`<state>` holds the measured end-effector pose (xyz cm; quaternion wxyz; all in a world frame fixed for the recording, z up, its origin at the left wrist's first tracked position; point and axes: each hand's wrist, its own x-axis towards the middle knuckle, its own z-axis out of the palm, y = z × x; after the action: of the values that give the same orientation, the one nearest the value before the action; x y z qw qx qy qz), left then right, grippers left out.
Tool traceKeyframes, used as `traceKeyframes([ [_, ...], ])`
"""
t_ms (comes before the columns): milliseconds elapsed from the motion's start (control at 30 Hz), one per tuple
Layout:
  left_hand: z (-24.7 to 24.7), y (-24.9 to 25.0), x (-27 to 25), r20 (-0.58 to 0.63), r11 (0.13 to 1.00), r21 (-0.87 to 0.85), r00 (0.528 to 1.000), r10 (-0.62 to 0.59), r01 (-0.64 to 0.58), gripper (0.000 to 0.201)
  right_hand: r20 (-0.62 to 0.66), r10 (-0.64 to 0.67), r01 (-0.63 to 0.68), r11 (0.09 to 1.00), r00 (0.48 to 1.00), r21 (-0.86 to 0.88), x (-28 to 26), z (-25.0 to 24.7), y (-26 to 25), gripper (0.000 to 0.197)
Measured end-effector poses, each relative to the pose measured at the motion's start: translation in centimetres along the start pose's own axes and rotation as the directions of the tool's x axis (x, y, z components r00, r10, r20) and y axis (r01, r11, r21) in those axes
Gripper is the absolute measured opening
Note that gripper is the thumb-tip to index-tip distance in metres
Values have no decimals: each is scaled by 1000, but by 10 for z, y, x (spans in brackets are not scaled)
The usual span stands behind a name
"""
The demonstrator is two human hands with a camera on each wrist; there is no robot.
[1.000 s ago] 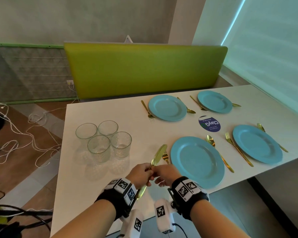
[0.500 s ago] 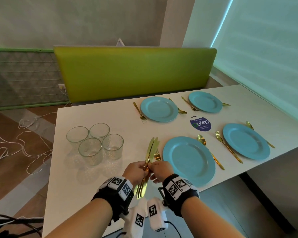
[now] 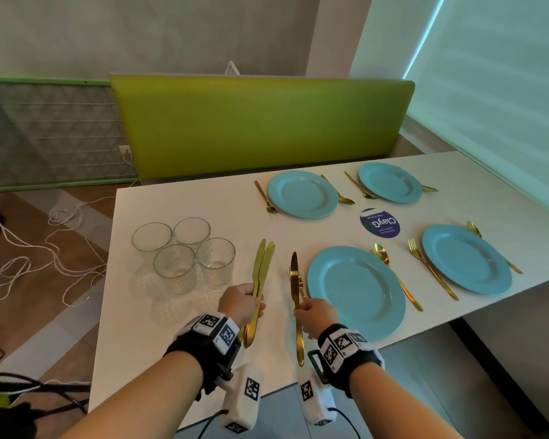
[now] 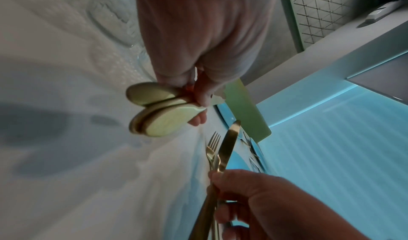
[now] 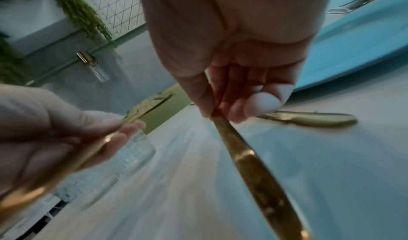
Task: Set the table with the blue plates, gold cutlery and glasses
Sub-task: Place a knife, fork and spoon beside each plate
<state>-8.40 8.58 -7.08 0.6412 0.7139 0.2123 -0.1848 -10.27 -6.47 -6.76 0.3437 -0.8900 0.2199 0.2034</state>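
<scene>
My left hand [image 3: 255,298] grips a bundle of gold knives [image 3: 261,270] upright above the white table [image 3: 178,327]; three handle ends [image 4: 154,111] show in the left wrist view. My right hand [image 3: 302,307] pinches a single gold knife [image 3: 295,286] by thumb and fingers, just over a gold fork [image 4: 212,147] that lies left of the near blue plate [image 3: 355,293]. In the right wrist view the knife [image 5: 253,165] runs toward the camera and the fork's handle [image 5: 309,119] lies on the table. Three more blue plates [image 3: 301,193] [image 3: 390,182] [image 3: 466,258] have gold forks and spoons beside them.
Several empty glasses [image 3: 184,251] stand clustered on the table's left, close to my left hand. A round blue sticker [image 3: 380,223] sits between the plates. A green bench back [image 3: 260,125] runs behind the table. White cables [image 3: 45,255] lie on the floor at left.
My hands have moved apart. The right hand has drawn one knife out of the bundle and carried it right, over the fork; the left keeps the rest.
</scene>
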Motion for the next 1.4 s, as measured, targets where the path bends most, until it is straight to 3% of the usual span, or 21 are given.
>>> traceKeyframes([
  [167,-1,1,0,-3,999,-23,999,34,-34,24,-28,-42,39,993,999,-108,6,6,2,19],
  [800,-6,-1,5,-38,999,-22,998,47,-48,26,-179,-26,-12,978,984,-207,24,17,6,24],
  [1400,-4,4,8,-37,998,-10,997,67,-67,27,-233,20,-78,968,972,-240,37,21,5,26],
])
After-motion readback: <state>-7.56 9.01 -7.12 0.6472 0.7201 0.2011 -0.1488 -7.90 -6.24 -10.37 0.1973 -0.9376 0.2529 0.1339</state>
